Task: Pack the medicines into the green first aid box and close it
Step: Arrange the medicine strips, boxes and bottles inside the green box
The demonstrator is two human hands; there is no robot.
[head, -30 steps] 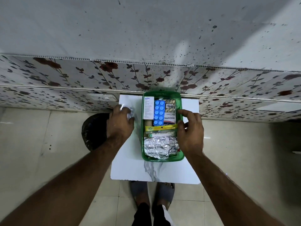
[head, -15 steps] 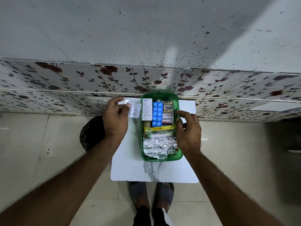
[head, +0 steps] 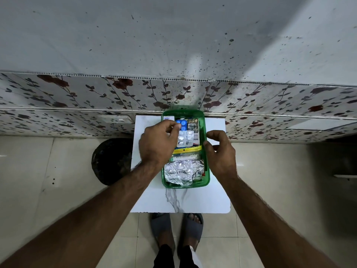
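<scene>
The open green first aid box (head: 206, 176) stands on a small white table (head: 202, 202). Inside lie a white carton (head: 169, 118), a blue blister strip (head: 183, 123), a gold strip (head: 193, 124), a yellow-edged pouch (head: 188, 149) and crumpled silver foil strips (head: 182, 171). My left hand (head: 158, 146) hovers over the box's left half and pinches the left edge of a small clear blister strip (head: 185, 139), which lies over the blue strip. My right hand (head: 221, 151) sits at the box's right wall, thumb on the rim and fingers curled outside it. No lid is visible.
The table stands against a wall panel with a floral pattern (head: 135, 95); a wall socket (head: 119, 119) sits just left of the table. A black round object (head: 112, 161) lies on the tiled floor by the table's left edge. My feet in slippers (head: 177, 225) are under the near edge.
My left hand lifted the small blister strip from the table's far left corner and carried it right, over the box. My right hand stayed at the right rim.
</scene>
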